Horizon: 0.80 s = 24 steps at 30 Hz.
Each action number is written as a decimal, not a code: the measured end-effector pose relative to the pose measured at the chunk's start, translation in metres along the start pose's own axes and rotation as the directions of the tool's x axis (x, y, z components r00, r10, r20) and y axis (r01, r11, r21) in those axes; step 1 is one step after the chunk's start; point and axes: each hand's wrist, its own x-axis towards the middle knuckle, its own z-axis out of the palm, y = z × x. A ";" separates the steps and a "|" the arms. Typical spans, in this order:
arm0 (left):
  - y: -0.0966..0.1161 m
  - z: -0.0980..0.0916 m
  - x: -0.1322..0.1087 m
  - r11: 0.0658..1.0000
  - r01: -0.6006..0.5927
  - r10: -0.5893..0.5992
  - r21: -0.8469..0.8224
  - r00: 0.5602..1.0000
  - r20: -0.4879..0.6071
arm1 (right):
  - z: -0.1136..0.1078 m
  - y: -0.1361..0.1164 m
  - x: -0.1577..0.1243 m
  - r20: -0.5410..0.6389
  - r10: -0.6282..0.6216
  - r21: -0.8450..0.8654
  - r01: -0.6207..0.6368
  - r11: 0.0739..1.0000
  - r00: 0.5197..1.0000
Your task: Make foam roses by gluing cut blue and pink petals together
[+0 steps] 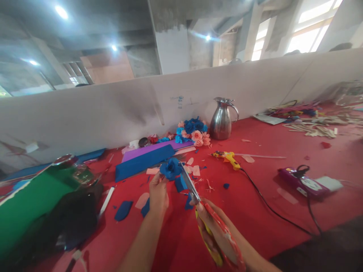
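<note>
My left hand (pixel 159 193) is closed on the underside of a blue paper flower (pixel 171 169), holding it up over the table. In my right hand (pixel 217 223) is a pair of scissors (pixel 190 184) with red and yellow handles, its blades pointing up and away, tips beside the flower's right edge. Whether the blades touch the petals I cannot tell. Below the flower lie blue paper pieces (pixel 180 184), and a cut blue petal (pixel 123 210) rests left of my left hand. Pink paper scraps (pixel 195 170) are scattered just beyond the scissors.
A yellow glue gun (pixel 231 159) lies to the right, its cord running toward a purple power strip (pixel 303 183). Behind stand a metal jug (pixel 222 119) and a heap of pink and blue paper flowers (pixel 195 132). Blue paper (pixel 144 162) and green sheets (pixel 36 200) lie leftward.
</note>
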 end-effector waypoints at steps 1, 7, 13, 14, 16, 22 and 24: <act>0.000 0.000 0.000 1.000 0.001 -0.001 0.000 1.000 0.001 | 0.000 -0.001 0.000 -0.016 0.009 -0.004 -0.009 1.000 1.000; -0.001 -0.001 0.000 1.000 0.000 0.000 0.007 1.000 0.016 | 0.008 -0.008 -0.007 -0.066 -0.055 -0.057 0.052 0.997 0.996; -0.002 -0.002 0.000 1.000 0.019 -0.019 0.002 0.999 0.032 | 0.008 -0.008 -0.010 -0.134 -0.096 -0.043 0.091 0.995 0.986; -0.003 -0.003 0.001 1.000 0.021 -0.021 0.004 0.999 0.031 | 0.008 -0.007 -0.010 -0.137 -0.090 -0.054 0.084 0.995 0.986; -0.005 -0.004 0.002 1.000 0.025 -0.025 0.004 0.999 0.028 | 0.007 -0.007 -0.010 -0.149 -0.088 -0.082 0.076 0.994 0.985; -0.006 -0.003 0.003 0.997 0.074 -0.073 -0.028 0.996 0.046 | 0.006 -0.006 -0.013 -0.174 -0.128 -0.080 0.116 0.990 0.976; -0.004 -0.001 0.003 0.995 0.094 -0.092 -0.035 0.994 0.056 | 0.005 -0.007 -0.012 -0.183 -0.123 -0.062 0.113 0.992 0.975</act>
